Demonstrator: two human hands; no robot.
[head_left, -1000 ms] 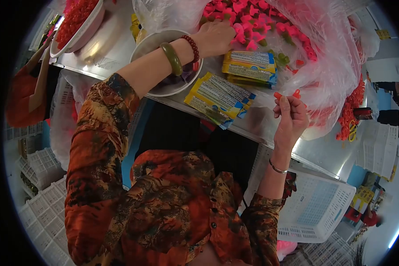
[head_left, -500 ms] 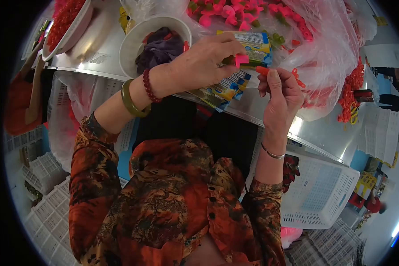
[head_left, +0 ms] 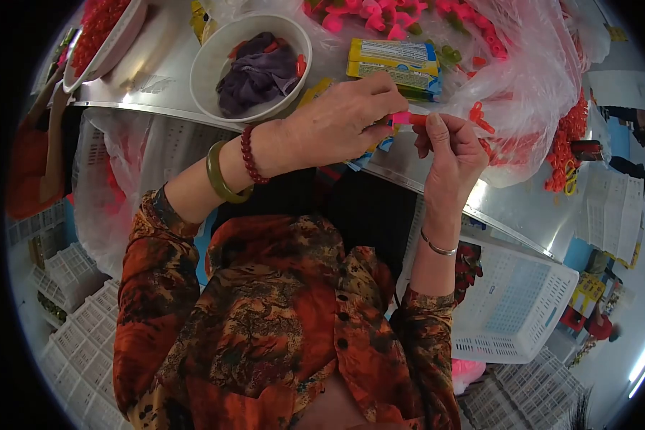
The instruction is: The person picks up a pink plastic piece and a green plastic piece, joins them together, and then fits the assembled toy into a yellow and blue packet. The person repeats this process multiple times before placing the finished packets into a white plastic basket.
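Just brought together: a pink piece, pinched between thumb and fingers of the left hand, and a red piece, gripped at its end by the right hand. Apart half a second ago, now touching end to end above the near edge of the desk. Seems to put both in line (too small to tell whether seated one inside the other).

Now the count, left to right. At the desk's left end, one white basin, heaped with red bits beyond counting. By the near edge, one round bowl, with one purple cloth inside and at least one red bit by its right wall. Next, two stacks of packets: one lower stack near the edge, partly hidden behind the left hand, and one upper stack farther in; no sure number of packets in either. Toward the far edge, a clear plastic bag and many pink pieces, too overlapped to count. Beside the right hand, one small red cluster; cannot tell whether held or lying loose. Toward the right end, one pair of yellow-handled scissors.
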